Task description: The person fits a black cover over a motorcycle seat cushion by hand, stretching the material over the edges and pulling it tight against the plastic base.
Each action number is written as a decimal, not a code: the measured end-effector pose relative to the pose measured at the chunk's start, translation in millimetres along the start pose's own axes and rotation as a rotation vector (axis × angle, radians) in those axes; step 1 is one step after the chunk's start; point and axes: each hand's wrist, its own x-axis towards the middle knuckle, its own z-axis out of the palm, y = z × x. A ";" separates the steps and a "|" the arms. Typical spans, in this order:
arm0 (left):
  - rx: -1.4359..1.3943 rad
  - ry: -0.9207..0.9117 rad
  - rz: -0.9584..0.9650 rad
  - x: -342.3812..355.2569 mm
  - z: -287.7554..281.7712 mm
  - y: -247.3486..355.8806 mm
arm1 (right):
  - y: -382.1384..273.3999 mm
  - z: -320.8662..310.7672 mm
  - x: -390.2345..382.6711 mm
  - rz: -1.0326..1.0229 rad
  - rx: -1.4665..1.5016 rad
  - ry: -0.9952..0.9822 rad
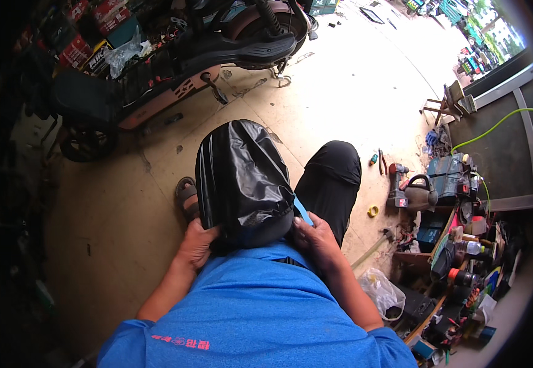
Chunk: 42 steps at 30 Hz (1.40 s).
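Observation:
A black scooter seat with a glossy, wrinkled cover [239,165] rests on my lap, hiding most of my left leg. My left hand [199,242] is closed on the seat's lower left edge, its fingertips partly hidden beneath it. At the lower right edge my right hand [312,236] pinches a light blue strip [302,207] that runs up along the side of the cover. My right knee [334,165], in black trousers, is beside the seat.
A black-and-pink electric scooter [156,98] stands at upper left. To my right lie a drill [397,184], pliers [381,161], a yellow tape roll [373,211], a plastic bag [378,288] and cluttered shelves [438,257]. A wooden stool [453,98] stands near a doorframe.

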 end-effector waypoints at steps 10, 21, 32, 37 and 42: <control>0.622 0.066 0.360 -1.1 22.2 7.7 | -2.0 7.2 21.5 -0.200 0.045 0.031; 0.210 0.007 0.374 16.6 57.1 24.9 | -8.3 12.5 23.9 -0.301 0.138 0.145; -0.184 -0.205 0.264 55.7 86.1 31.8 | -30.5 -3.8 10.5 -0.562 -0.113 0.105; -0.431 -0.376 0.087 64.5 37.9 8.4 | -37.8 -13.3 12.4 -0.520 -0.145 -0.139; -0.321 -0.225 0.000 52.8 71.7 32.2 | -58.3 -18.5 19.9 -0.547 -0.190 -0.116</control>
